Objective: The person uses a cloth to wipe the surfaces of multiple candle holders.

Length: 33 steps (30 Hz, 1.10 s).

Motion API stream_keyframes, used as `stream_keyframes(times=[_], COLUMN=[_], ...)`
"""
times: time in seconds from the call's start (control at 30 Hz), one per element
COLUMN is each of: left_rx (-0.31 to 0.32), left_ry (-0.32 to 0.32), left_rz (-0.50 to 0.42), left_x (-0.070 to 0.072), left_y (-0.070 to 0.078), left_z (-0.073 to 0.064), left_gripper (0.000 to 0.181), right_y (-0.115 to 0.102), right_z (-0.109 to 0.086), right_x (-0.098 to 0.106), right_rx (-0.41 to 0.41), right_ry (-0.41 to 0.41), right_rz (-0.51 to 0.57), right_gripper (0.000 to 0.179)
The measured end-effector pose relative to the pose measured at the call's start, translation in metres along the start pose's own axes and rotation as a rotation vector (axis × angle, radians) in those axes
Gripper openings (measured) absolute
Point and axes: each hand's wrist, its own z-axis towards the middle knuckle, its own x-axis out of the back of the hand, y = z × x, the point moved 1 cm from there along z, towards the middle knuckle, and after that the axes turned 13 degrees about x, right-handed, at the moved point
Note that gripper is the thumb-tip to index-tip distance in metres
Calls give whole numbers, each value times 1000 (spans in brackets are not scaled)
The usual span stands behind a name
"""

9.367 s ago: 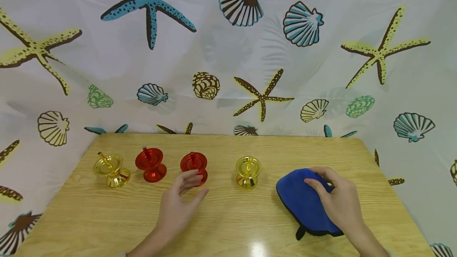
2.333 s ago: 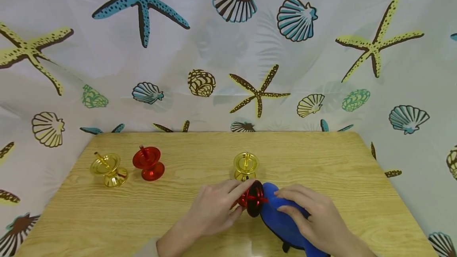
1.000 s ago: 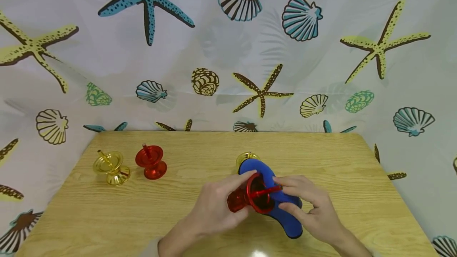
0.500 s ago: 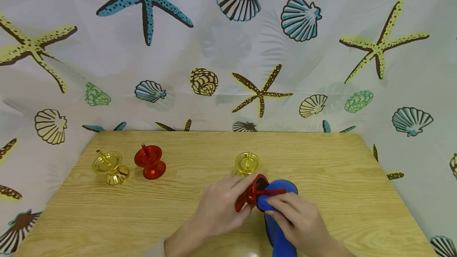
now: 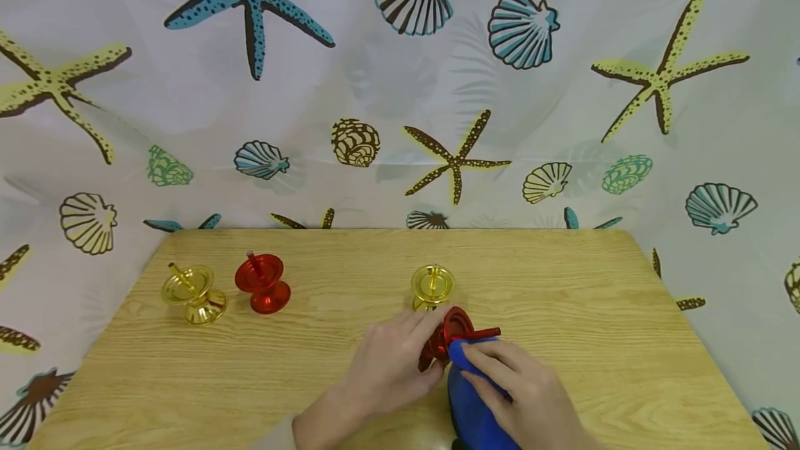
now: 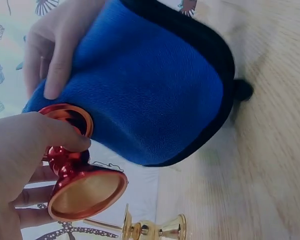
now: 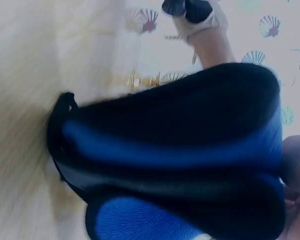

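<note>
Gripping a red candlestick holder (image 5: 453, 339) by its narrow waist, the left hand (image 5: 390, 370) holds it tipped on its side just above the bench (image 5: 594, 311), near the front edge at the middle, with its thin spike pointing to the person's right. From the left wrist view the thumb lies over one red cup and the fingers curl under the stem, the open flared base (image 6: 87, 195) facing the camera. The right hand (image 5: 525, 394) pinches a blue cloth with a black edge (image 5: 471, 405), fingers curled over its top, and presses the cloth against the holder's upper cup; cloth and holder touch. The cloth hangs down toward the bench's near edge. Just behind the hands stands a gold candlestick holder (image 5: 432, 287), upright. Well to the left, a second red candlestick holder (image 5: 262, 283) and a second gold candlestick holder (image 5: 192, 294) stand side by side, apart from each other. A curtain printed with starfish and shells (image 5: 400, 89) hangs behind the bench.
</note>
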Motion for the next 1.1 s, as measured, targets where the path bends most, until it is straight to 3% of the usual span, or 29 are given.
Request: stream_keyframes(times=[0.1, 0.2, 0.57, 0.83, 0.97, 1.1], left_rx=[41, 63, 83, 77, 91, 83], left_ry=[-8, -18, -48, -44, -55, -50], left_rz=[-76, -92, -142, -161, -207, -181], left_x=[-1, -1, -3, -4, -4, -3], left_y=[0, 1, 0, 2, 2, 3], left_z=[2, 2, -1, -2, 0, 1], left_gripper=[75, 75, 73, 73, 74, 75], right_y=[7, 13, 28, 28, 25, 20], right_z=[-4, -7, -7, -9, -15, -16], right_x=[3, 3, 13, 8, -2, -9], right_rx=[54, 72, 84, 71, 98, 92], right_ry=[19, 67, 360, 363, 299, 241], right_rz=[-45, -88, -190, -131, -61, -26], right_gripper=[39, 37, 38, 35, 31, 28])
